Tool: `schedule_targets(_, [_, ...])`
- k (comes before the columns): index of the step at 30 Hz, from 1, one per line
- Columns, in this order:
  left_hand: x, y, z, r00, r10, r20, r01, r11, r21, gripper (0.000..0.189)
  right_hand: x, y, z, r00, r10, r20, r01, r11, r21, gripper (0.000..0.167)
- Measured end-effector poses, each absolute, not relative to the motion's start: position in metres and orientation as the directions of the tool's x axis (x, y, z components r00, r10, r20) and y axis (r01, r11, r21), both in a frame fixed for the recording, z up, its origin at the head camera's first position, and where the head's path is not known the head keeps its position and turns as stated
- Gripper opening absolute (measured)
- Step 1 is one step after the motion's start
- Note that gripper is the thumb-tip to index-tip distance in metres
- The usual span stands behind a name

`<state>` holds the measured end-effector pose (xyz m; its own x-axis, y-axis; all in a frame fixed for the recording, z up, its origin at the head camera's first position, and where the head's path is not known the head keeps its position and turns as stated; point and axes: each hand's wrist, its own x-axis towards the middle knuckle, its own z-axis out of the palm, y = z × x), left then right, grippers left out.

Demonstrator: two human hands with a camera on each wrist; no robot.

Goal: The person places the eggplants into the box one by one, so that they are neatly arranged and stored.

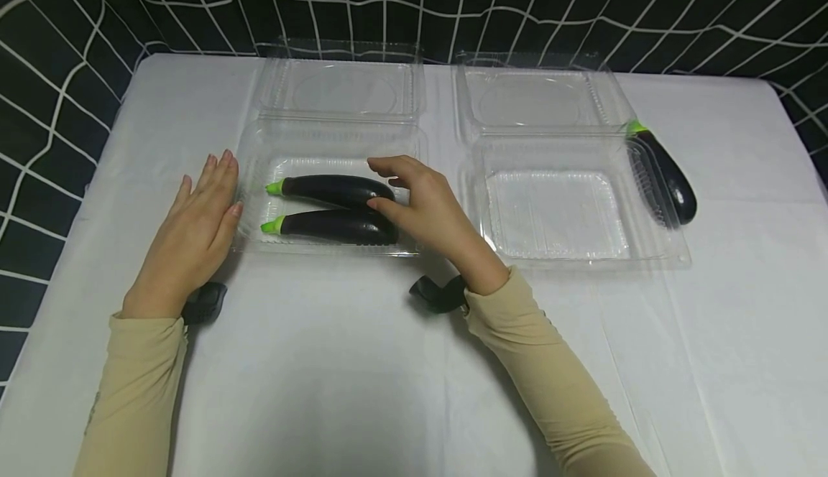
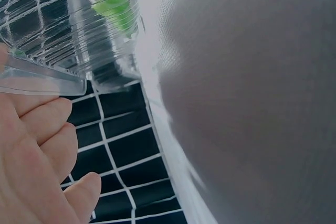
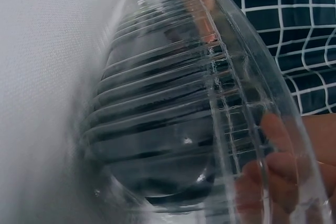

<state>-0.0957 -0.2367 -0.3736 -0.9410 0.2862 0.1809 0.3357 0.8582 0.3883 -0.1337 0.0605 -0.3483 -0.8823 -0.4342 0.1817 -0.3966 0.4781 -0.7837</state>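
Observation:
Two dark eggplants, the upper eggplant and the lower eggplant, lie side by side in the left clear plastic clamshell box, green stems to the left. My right hand hovers over the box's right end by the eggplants' blunt ends. Its thumb and forefinger are spread apart; in the right wrist view its fingers show partly through the clear wall, above an eggplant. My left hand has its fingers straight along the box's left edge. In the left wrist view, green stems show through that box.
A second clear clamshell box stands open on the right, lid folded back. A third eggplant lies by its right side, partly behind the plastic. White cloth covers the table; a dark grid-patterned cloth hangs behind.

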Motion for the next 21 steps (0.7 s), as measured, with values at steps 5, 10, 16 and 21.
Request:
schedule_targets(5, [-0.096, -0.237, -0.374, -0.942, 0.285, 0.18, 0.334, 0.859, 0.389, 0.054, -0.133, 0.061, -0.347, -0.885, -0.434, 0.167, -0.384, 0.478, -0.79, 0.044])
schedule_targets(10, [-0.095, -0.237, -0.373, -0.942, 0.283, 0.183, 0.333, 0.86, 0.387, 0.054, -0.134, 0.061, -0.346, -0.886, -0.436, 0.159, -0.376, 0.476, -0.795, 0.043])
schedule_targets(16, [-0.097, -0.237, -0.371, -0.94, 0.291, 0.177, 0.339, 0.852, 0.398, 0.056, -0.132, 0.064, -0.337, -0.882, -0.425, 0.202, -0.393, 0.43, -0.813, 0.039])
schedule_targets(21, [-0.097, -0.242, -0.367, -0.947, 0.287, 0.144, 0.321, 0.823, 0.47, 0.068, -0.128, 0.073, -0.321, -0.874, -0.406, 0.267, -0.432, 0.399, -0.809, 0.037])
